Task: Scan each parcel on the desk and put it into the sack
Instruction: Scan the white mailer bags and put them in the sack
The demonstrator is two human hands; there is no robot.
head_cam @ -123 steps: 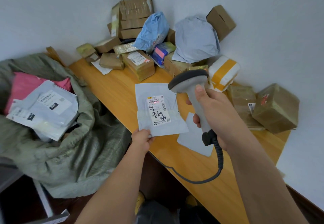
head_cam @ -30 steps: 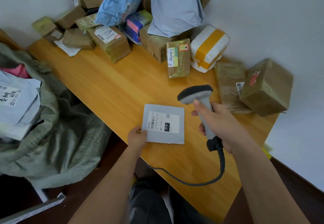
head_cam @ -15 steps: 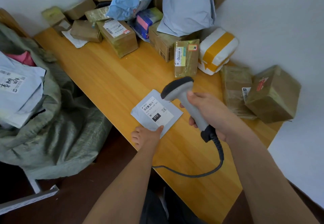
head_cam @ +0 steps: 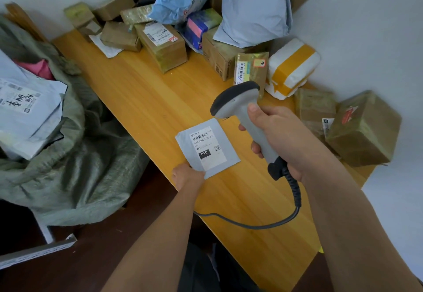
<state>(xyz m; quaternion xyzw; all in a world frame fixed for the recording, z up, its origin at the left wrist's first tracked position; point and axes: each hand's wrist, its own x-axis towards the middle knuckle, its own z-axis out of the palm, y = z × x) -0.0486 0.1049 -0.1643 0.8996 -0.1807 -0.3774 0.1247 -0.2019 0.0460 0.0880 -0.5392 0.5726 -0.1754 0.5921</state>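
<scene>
A small flat grey parcel [head_cam: 207, 148] with a white barcode label lies at the near edge of the wooden desk [head_cam: 146, 101], its corner pinched by my left hand [head_cam: 186, 175]. My right hand [head_cam: 281, 138] grips a grey barcode scanner [head_cam: 238, 106], whose dark head hangs just above and right of the parcel, aimed down at the label. The green woven sack [head_cam: 75, 154] gapes open left of the desk. Inside it lie a grey labelled mailer [head_cam: 25, 117] and something pink.
Brown boxes [head_cam: 163, 43], blue and grey mailer bags [head_cam: 254, 8] and a white box with orange tape [head_cam: 291, 68] crowd the desk's far side along the wall. Two taped brown parcels [head_cam: 364, 129] sit at the right. The scanner's cable [head_cam: 256, 224] loops over the near desk edge.
The earlier grey mailer now lies in the sack. My left hand has turned the small parcel's label toward me, and the scanner has swung over it.
</scene>
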